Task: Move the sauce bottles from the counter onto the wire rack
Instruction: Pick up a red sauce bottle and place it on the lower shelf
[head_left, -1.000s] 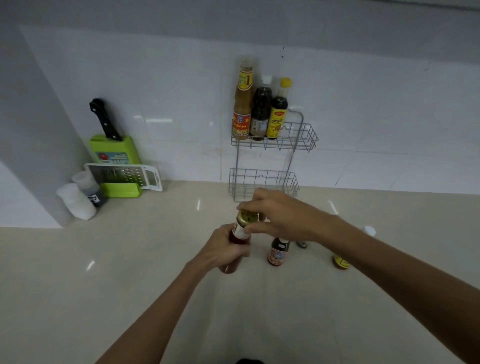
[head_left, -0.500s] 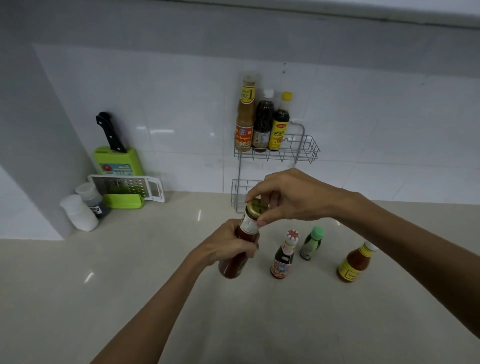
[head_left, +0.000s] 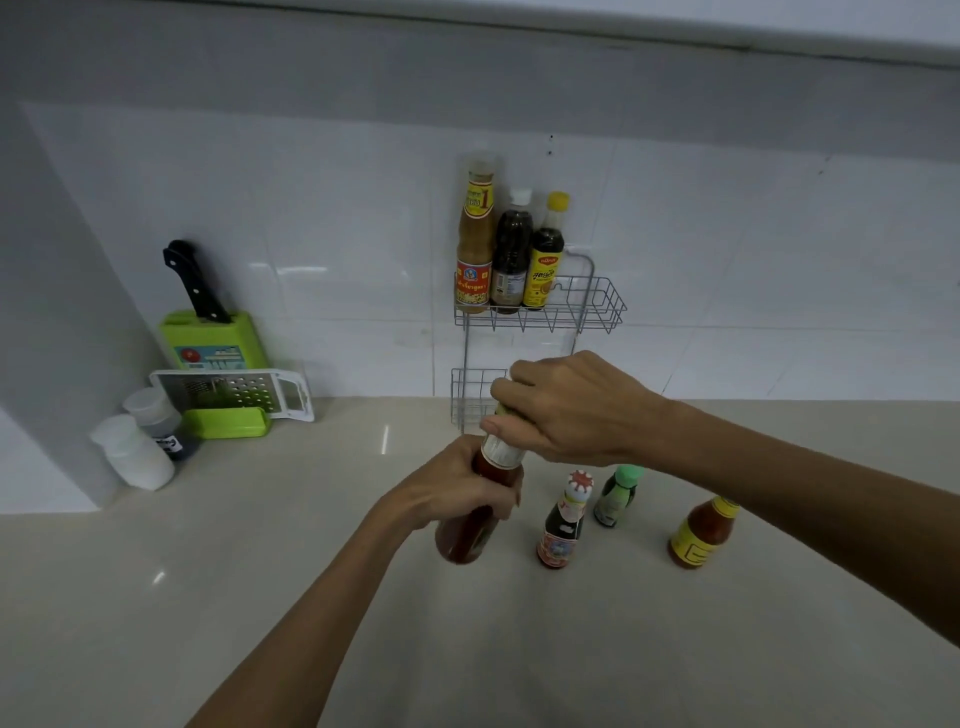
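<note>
A red sauce bottle (head_left: 467, 535) is held tilted above the counter. My left hand (head_left: 457, 493) wraps its body and my right hand (head_left: 566, 410) is closed over its cap and neck. On the counter stand a small dark bottle with a red-and-white cap (head_left: 563, 525), a small green-capped bottle (head_left: 615, 496) and a red bottle with a yellow label (head_left: 701, 535). The wire rack (head_left: 597, 312) hangs on the tiled wall with three bottles (head_left: 511, 254) on the left of its upper shelf. My right hand partly hides the lower shelf (head_left: 470, 400).
At the left against the wall stand a green knife block with a black-handled knife (head_left: 208, 332), a white grater (head_left: 234, 395) on a green box and two white-capped containers (head_left: 137, 449). The beige counter (head_left: 260, 571) stretches in front of me.
My right hand has closed down over the bottle's cap, which showed before. The view has shifted so that the bottles standing on the counter are in full sight.
</note>
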